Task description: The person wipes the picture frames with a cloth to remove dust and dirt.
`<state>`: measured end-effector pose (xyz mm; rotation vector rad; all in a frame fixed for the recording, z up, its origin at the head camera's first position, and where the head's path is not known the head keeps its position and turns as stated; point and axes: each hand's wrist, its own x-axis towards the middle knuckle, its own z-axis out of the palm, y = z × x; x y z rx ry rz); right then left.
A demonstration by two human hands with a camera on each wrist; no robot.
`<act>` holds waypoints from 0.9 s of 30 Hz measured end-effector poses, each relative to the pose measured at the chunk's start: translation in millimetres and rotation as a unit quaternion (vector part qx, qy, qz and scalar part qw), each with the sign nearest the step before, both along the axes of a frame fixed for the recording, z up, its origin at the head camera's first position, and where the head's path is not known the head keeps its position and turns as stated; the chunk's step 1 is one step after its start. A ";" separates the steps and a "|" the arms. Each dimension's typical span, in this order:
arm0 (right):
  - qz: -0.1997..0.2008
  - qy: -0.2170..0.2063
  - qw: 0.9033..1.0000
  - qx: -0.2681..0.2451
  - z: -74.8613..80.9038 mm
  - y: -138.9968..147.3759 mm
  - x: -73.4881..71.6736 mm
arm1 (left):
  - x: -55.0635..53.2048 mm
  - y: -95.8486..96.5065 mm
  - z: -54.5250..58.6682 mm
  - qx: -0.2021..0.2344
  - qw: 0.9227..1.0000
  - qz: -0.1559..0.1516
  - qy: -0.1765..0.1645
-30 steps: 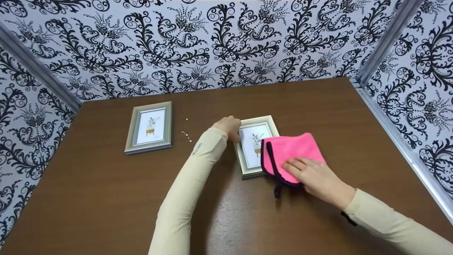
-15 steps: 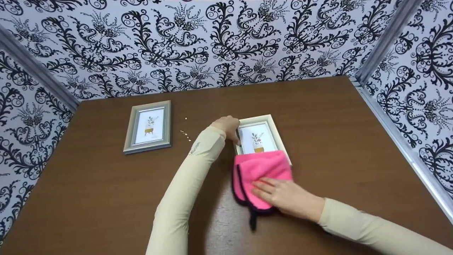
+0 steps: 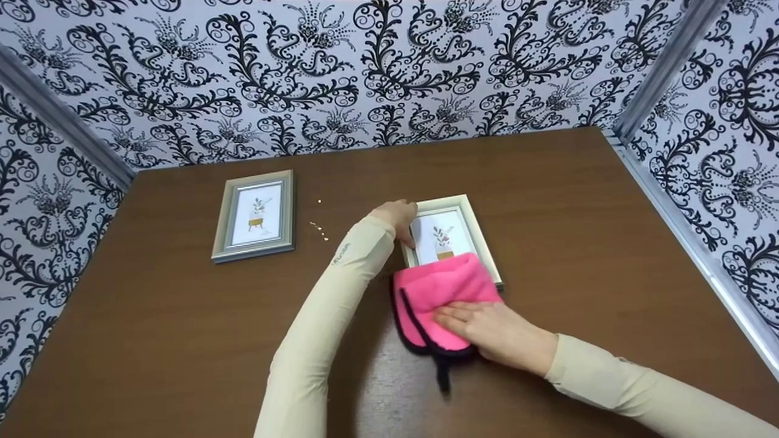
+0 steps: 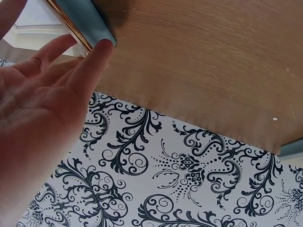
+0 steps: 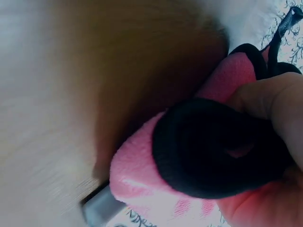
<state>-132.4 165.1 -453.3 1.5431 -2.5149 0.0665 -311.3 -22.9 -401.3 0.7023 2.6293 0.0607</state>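
A cream picture frame (image 3: 481, 243) with a plant print lies face up on the brown table. My left hand (image 3: 398, 218) grips its upper left edge; in the left wrist view fingers (image 4: 97, 61) curl against the frame's blue-grey side (image 4: 87, 21). Over the frame's lower part lies a folded pink cloth (image 3: 450, 280) with black edging and a black loop. My right hand (image 3: 496, 331) holds this cloth, fingers flat on top. From the right wrist view, thumb and fingers close round the cloth's folded edge (image 5: 203, 146). The print's lower end is hidden beneath the cloth.
Another picture frame (image 3: 255, 216), grey-beige with a similar print, lies at the left of the table (image 3: 182, 340). Several small pale crumbs (image 3: 321, 231) are scattered between the two frames. Patterned walls (image 3: 377, 73) stand behind and at both sides.
My right hand has moved the pink cloth left and down, from the frame's right side to its lower part. The left hand has kept its grip on the frame.
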 end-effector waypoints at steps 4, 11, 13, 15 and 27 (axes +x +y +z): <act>-0.031 -0.023 0.999 -0.033 1.2 20.3 2.2 | 0.0 0.6 0.3 0.004 1.000 0.003 -0.003; -0.113 -0.054 0.991 -0.054 4.3 55.4 6.7 | -0.2 -1.5 -0.5 0.012 1.000 0.005 -0.011; -0.130 -0.066 0.988 -0.048 5.5 62.5 7.9 | -0.5 -1.9 -1.4 0.011 1.000 0.003 -0.012; -0.134 -0.078 0.987 -0.040 6.3 67.6 8.4 | -1.0 -2.2 -3.2 0.010 1.000 -0.004 -0.011; -0.048 -0.062 0.996 -0.048 3.2 53.3 4.6 | -8.0 -8.5 -14.4 0.011 1.000 -0.025 -0.004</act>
